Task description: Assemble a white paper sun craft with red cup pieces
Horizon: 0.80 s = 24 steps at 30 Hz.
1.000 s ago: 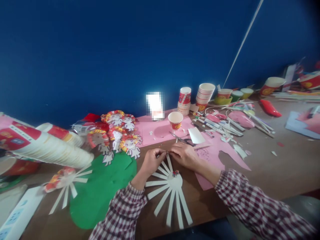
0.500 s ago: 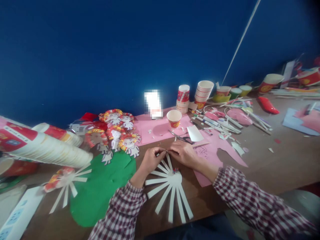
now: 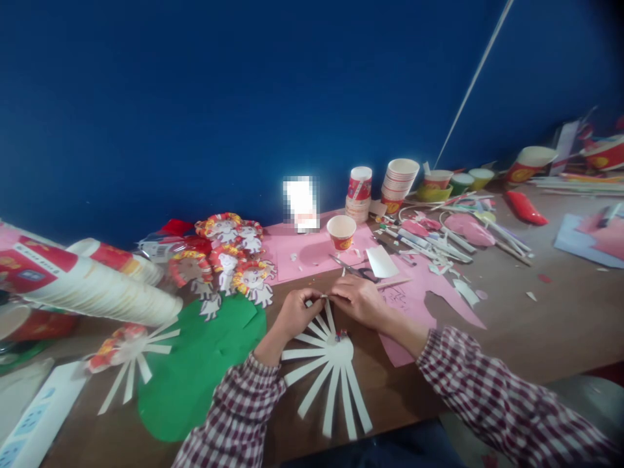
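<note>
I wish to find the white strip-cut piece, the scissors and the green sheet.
White strip-cut piece [image 3: 340,353], head view: round centre.
Scissors [image 3: 353,268], head view: near the pivot.
Green sheet [image 3: 195,367], head view: middle surface.

"What's in front of you?"

"I see a big blue wall [image 3: 195,97]. It's dark at the top and a bit brighter low down in the middle."

"Is anything on it?"

"A thin white line [image 3: 475,81] slants up to the right. I can't tell if it's a string or a seam."

"And the furniture?"

"I'm at a brown table [image 3: 507,305]. Its far side is by the wall, and its top shines softly on the right."

"And lower down?"

"Past the near edge, to my right, is a grey round thing [image 3: 585,398]. It's too blurry to name."
</note>
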### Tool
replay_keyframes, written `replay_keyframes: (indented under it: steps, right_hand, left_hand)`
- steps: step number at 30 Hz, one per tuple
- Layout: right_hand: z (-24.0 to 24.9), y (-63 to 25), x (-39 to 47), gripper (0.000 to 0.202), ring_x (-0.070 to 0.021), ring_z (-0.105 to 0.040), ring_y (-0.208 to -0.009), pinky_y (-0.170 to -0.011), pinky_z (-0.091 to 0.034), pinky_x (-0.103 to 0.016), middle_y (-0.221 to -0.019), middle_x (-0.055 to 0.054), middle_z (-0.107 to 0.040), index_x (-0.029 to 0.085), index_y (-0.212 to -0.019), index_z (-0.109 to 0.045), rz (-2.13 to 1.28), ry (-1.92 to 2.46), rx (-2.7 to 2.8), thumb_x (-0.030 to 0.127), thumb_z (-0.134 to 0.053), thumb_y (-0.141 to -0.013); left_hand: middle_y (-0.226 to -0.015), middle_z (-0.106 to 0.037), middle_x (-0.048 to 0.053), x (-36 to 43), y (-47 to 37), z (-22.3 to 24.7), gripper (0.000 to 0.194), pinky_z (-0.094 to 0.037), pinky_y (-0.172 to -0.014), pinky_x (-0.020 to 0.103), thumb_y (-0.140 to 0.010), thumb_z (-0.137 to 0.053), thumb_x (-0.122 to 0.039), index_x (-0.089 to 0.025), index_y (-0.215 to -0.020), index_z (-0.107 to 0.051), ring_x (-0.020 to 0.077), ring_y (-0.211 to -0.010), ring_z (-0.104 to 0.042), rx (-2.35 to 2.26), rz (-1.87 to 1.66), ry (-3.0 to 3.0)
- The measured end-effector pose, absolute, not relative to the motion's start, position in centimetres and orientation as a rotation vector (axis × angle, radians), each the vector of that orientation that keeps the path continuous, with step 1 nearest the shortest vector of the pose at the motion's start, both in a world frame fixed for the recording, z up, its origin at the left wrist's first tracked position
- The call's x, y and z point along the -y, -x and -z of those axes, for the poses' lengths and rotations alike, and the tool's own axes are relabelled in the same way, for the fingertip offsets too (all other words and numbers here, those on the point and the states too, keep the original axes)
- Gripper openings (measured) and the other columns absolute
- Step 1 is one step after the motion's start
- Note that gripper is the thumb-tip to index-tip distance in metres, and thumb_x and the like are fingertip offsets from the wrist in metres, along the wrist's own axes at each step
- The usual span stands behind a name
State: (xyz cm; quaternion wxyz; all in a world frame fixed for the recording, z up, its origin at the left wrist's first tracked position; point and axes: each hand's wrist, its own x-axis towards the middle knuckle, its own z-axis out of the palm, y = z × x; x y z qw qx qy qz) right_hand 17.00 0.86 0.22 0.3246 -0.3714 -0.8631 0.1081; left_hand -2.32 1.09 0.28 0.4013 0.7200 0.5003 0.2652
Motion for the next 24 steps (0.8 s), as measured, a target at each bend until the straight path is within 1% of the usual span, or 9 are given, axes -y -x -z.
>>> replay_keyframes:
  steps: [11,16,21,24]
  right_hand:
    - [0.02,-17.18,-0.99,0.024,-0.0149,-0.053,-0.073,-0.068,-0.039,-0.026,-0.073,-0.003,-0.058,0.018,-0.079,-0.060,-0.218,0.973,2.354,0.027,-0.044,-0.094]
    - [0.06,-17.06,-1.00,0.020,-0.0150,-0.055,-0.076,-0.072,-0.041,-0.026,-0.078,-0.004,-0.061,0.018,-0.091,-0.062,-0.262,0.977,2.296,0.030,-0.046,-0.093]
    - [0.30,-17.18,-1.04,0.022,-0.0149,-0.055,-0.076,-0.071,-0.041,-0.025,-0.077,-0.004,-0.060,0.018,-0.086,-0.062,-0.282,0.981,2.309,0.030,-0.046,-0.093]
    - [0.40,-17.22,-1.07,0.020,-0.0146,-0.055,-0.075,-0.070,-0.041,-0.025,-0.077,-0.004,-0.061,0.019,-0.087,-0.063,-0.293,0.977,2.303,0.029,-0.047,-0.093]
  left_hand:
    - [-0.075,-0.070,0.002,-1.20,2.70,-0.30,0.022,-0.043,-0.065,0.022,-0.079,-0.054,-0.028,-0.013,-0.082,-0.071,0.0142,-0.069,-0.059,-1.212,-0.624,-1.822]
    - [-0.067,-0.066,0.000,-1.24,2.71,0.00,0.021,-0.041,-0.061,0.020,-0.078,-0.053,-0.025,-0.012,-0.074,-0.069,0.0130,-0.064,-0.056,-1.200,-0.641,-1.841]
    - [-0.074,-0.070,0.003,-1.22,2.66,0.11,0.022,-0.043,-0.064,0.022,-0.078,-0.054,-0.026,-0.012,-0.081,-0.071,0.0144,-0.068,-0.059,-1.193,-0.660,-1.803]
    - [-0.075,-0.070,0.004,-1.21,2.63,0.04,0.020,-0.043,-0.066,0.022,-0.077,-0.054,-0.025,-0.012,-0.080,-0.070,0.0146,-0.069,-0.059,-1.196,-0.670,-1.802]
